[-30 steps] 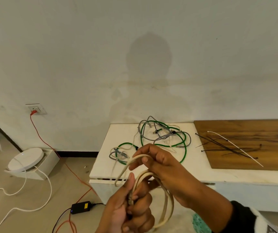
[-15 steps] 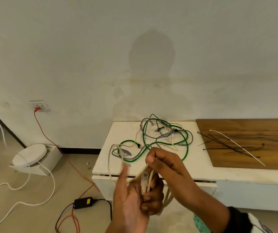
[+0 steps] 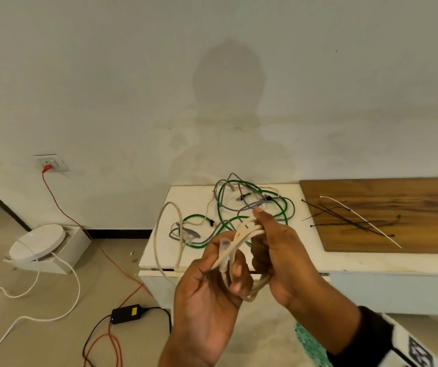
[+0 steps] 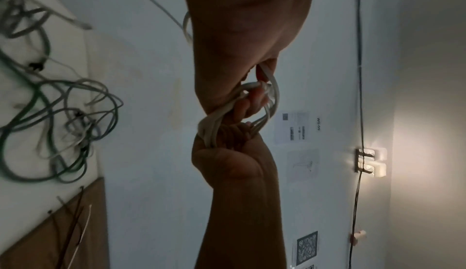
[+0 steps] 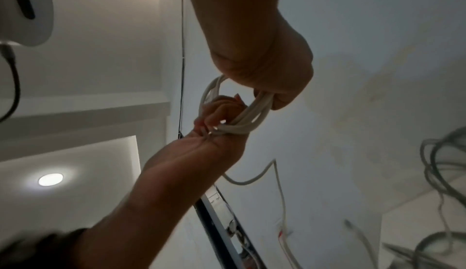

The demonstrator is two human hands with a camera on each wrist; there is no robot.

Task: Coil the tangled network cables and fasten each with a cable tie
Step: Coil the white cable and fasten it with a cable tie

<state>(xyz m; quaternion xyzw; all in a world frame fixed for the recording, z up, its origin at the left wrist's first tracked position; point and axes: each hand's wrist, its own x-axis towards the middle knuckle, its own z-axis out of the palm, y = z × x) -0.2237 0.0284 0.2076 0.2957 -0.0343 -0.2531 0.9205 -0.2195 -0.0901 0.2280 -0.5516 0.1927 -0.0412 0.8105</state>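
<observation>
I hold a beige network cable (image 3: 241,235) in front of the white table (image 3: 278,256). My left hand (image 3: 228,260) grips its coiled turns, and a clear plug (image 3: 224,245) sticks up by the thumb. My right hand (image 3: 263,234) pinches the same strands from the right. A loose beige loop (image 3: 156,234) hangs out to the left. The coil (image 4: 214,121) shows between both hands in the left wrist view, and the same coil (image 5: 239,125) appears in the right wrist view. Tangled green and grey cables (image 3: 252,207) lie on the table. Black cable ties (image 3: 345,221) and a white cable tie (image 3: 361,221) rest on a wooden board (image 3: 411,192).
On the floor at left sit a white round device in a box (image 3: 37,241), white cords (image 3: 53,287), a black power adapter (image 3: 126,313) and an orange cord (image 3: 61,205) running to a wall socket (image 3: 50,162). The wall stands right behind the table.
My right hand has come down from the top of the loop to the coil's right side. The loose beige loop has swung out to the left, and the plug now stands by my left thumb.
</observation>
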